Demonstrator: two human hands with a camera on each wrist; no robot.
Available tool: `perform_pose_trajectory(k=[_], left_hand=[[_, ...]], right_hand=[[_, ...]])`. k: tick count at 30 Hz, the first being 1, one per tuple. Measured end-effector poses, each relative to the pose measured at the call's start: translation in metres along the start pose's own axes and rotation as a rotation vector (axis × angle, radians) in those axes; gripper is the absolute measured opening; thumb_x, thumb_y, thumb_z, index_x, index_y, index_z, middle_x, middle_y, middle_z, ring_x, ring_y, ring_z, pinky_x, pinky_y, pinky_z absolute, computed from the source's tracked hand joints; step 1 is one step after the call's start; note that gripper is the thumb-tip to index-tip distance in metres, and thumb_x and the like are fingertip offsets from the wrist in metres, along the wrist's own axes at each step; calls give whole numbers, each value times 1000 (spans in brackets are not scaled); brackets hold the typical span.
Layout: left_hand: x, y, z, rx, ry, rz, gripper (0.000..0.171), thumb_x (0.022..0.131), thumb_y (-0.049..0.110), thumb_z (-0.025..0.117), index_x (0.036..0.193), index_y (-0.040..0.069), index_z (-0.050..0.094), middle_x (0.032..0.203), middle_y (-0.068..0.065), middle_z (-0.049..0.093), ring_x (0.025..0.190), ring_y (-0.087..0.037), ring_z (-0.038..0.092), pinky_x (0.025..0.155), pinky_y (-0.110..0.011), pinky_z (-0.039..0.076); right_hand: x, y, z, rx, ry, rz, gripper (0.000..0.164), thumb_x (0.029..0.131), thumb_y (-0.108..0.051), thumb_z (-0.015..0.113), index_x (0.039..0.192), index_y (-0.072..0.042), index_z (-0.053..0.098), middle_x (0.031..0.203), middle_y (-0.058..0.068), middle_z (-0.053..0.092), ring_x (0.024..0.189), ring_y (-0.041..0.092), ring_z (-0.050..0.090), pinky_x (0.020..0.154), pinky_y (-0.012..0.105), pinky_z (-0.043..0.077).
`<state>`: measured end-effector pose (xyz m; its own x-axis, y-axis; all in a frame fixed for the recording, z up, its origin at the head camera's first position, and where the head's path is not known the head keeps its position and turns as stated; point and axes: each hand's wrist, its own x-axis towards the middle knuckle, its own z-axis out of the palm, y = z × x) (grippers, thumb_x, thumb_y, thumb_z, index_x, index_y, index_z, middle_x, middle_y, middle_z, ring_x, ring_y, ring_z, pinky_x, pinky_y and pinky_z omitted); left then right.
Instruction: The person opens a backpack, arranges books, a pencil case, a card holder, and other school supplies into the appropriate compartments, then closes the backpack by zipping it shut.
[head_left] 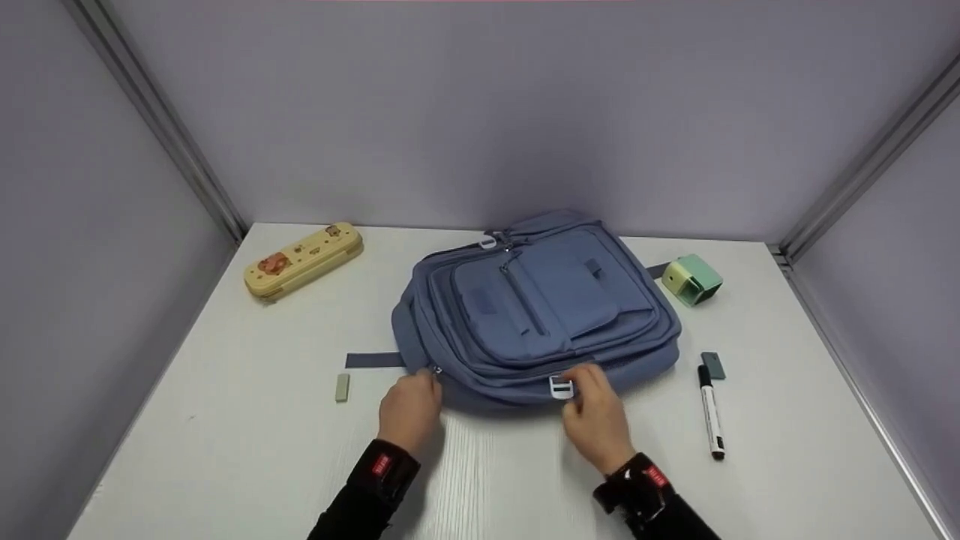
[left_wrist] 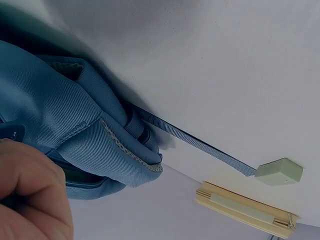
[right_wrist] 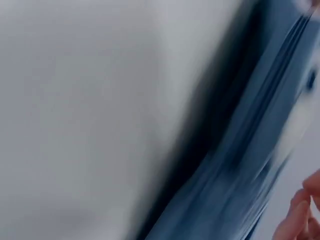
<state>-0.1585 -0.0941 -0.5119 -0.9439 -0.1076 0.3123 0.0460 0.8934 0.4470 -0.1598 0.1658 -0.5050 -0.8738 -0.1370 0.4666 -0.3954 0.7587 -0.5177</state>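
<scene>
A blue backpack (head_left: 555,292) lies front side up on the white table. At its near left corner, my left hand (head_left: 411,412) pinches a zipper pull (left_wrist: 12,131) between thumb and curled finger. My right hand (head_left: 600,420) is at the near edge of the bag, its fingertips right beside a white buckle (head_left: 561,387). The right wrist view is blurred, with the fingers (right_wrist: 295,220) at its lower right; I cannot tell whether they grip anything.
A yellow pencil case (head_left: 304,262) lies at the back left. A pale green eraser (head_left: 342,388) sits near a loose strap (head_left: 375,361). To the right are a green and yellow box-shaped item (head_left: 691,280), a small dark teal block (head_left: 713,365) and a black-capped white marker (head_left: 711,412). Panels surround the table.
</scene>
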Motion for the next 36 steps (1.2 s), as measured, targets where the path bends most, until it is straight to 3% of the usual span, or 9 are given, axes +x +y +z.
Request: perform_pose_trajectory(k=[3, 6, 12, 18, 25, 29, 36], left_hand=[[0, 2, -1, -4, -9, 4, 17, 88, 5, 61, 72, -1, 61, 62, -19, 65, 54, -36, 65, 46, -47, 49], [-2, 5, -1, 5, -7, 17, 18, 88, 5, 62, 71, -1, 60, 61, -19, 64, 54, -36, 65, 46, -47, 49], [-4, 5, -1, 38, 32, 68, 17, 87, 6, 63, 72, -1, 61, 60, -17, 63, 52, -34, 64, 45, -46, 48], [-5, -5, 0, 77, 104, 134, 22, 85, 6, 66, 67, 2, 56, 55, -15, 60, 48, -33, 62, 41, -45, 47], [1, -24, -8, 97, 170, 94, 24, 86, 6, 63, 65, 1, 52, 55, -19, 60, 48, -38, 61, 41, -49, 45], [3, -33, -14, 86, 177, 74, 24, 86, 4, 61, 64, 0, 52, 55, -19, 59, 47, -36, 60, 40, -48, 44], [2, -41, -20, 107, 116, 19, 29, 90, 6, 61, 63, 2, 50, 57, -17, 59, 48, -30, 59, 40, -43, 44]], right_hand=[[-8, -35, 22, 74, -59, -25, 34, 76, 9, 67, 109, 1, 64, 108, 12, 65, 79, 14, 61, 70, 27, 55], [-11, -54, 41, 82, -106, 21, 31, 80, 4, 71, 111, 3, 64, 109, 12, 64, 77, 13, 61, 70, 26, 55], [-9, -55, 62, 38, -5, 39, 15, 80, 0, 75, 91, -2, 66, 92, 7, 60, 79, 19, 63, 72, 33, 55], [-9, -42, 54, 69, -71, -10, 16, 82, -2, 74, 80, -7, 59, 83, 2, 58, 76, 16, 59, 70, 30, 53], [-14, -25, 35, 123, -185, -69, 19, 81, 0, 74, 79, -9, 58, 82, -3, 57, 75, 11, 58, 68, 25, 53], [-16, -11, 26, 136, -171, -117, 23, 78, 3, 76, 77, -9, 56, 80, -5, 55, 74, 9, 55, 66, 24, 50], [-20, 19, 11, 117, -98, -210, 29, 71, 6, 79, 76, -12, 56, 79, -7, 55, 73, 4, 53, 65, 23, 47]])
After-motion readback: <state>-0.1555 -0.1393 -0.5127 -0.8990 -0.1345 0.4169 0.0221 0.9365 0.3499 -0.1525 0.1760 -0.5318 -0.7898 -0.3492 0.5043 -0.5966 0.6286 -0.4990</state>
